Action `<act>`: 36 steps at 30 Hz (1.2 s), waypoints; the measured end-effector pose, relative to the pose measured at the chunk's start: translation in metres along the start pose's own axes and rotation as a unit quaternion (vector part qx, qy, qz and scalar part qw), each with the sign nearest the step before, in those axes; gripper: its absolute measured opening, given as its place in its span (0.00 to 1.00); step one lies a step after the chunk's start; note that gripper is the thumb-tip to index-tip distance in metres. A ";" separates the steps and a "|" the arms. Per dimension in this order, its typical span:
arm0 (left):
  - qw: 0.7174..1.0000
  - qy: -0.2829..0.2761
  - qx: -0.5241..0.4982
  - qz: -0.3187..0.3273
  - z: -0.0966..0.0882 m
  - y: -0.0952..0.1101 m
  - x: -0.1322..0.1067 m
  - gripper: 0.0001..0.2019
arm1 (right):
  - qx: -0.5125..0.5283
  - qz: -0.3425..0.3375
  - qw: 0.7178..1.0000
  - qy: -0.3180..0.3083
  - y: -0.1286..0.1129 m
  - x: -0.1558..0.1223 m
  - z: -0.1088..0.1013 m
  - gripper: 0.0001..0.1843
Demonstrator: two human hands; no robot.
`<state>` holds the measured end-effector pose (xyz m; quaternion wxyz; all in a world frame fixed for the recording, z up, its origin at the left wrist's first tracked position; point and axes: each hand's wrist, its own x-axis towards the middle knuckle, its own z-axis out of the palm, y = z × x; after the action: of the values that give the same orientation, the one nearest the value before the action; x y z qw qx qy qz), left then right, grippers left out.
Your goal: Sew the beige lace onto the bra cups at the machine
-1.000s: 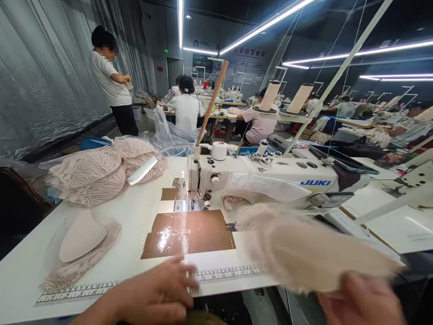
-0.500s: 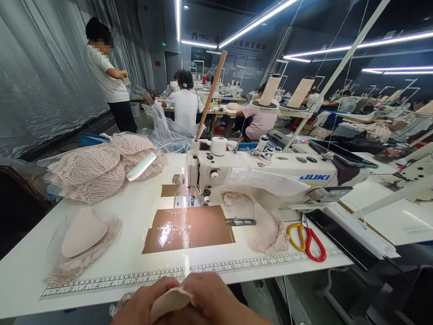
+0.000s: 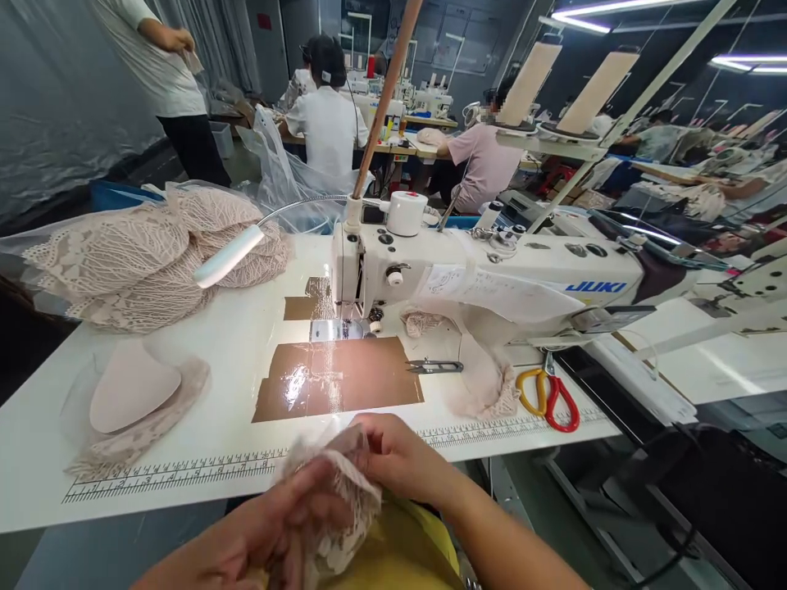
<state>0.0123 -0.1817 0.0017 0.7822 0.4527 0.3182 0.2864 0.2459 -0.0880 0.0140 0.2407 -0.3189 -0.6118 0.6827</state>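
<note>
Two bare hands at work at the near edge of a white surface (image 3: 237, 381). The left hand (image 3: 258, 520), near and left, has its grip closed on a beige lace piece (image 3: 362, 496); the right hand (image 3: 393, 455), just beyond it and to the right, pinches the upper edge of the same piece. The lace hangs between the two hands, above the wearer's yellow clothing (image 3: 393, 557) and partly in front of a printed ruler scale (image 3: 215, 469); its far portion is blurred. Beyond lies a brown sheet (image 3: 338, 381), with black thread snips (image 3: 443, 366) touching its right edge. Farther right are a second lace-edged piece (image 3: 483, 385) and scissors (image 3: 562, 406) with one yellow and one red handle. On the left, a smooth beige pad (image 3: 135, 385) rests on sheer lace fabric (image 3: 160, 426); behind it sits a lace stack (image 3: 129, 266). A white sewing machine (image 3: 418, 262) stands across the far side. In the background, one person (image 3: 153, 70) stands at far left.
</note>
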 end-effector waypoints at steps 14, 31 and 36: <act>0.990 0.048 0.131 -0.034 -0.031 0.034 0.055 0.15 | 0.093 0.012 0.994 0.055 0.022 0.012 0.001 0.31; 0.965 0.218 0.134 0.056 -0.026 0.025 0.070 0.19 | 0.049 0.042 0.994 0.085 0.014 0.022 -0.013 0.21; 0.947 0.240 -0.214 0.003 -0.024 0.022 0.071 0.19 | 0.313 0.076 0.943 0.086 0.015 0.026 -0.006 0.21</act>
<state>0.0359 -0.1073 -0.0051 0.7601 0.1933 0.4269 0.4502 0.2338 -0.0670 -0.0044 0.3275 -0.3302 -0.3183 0.8261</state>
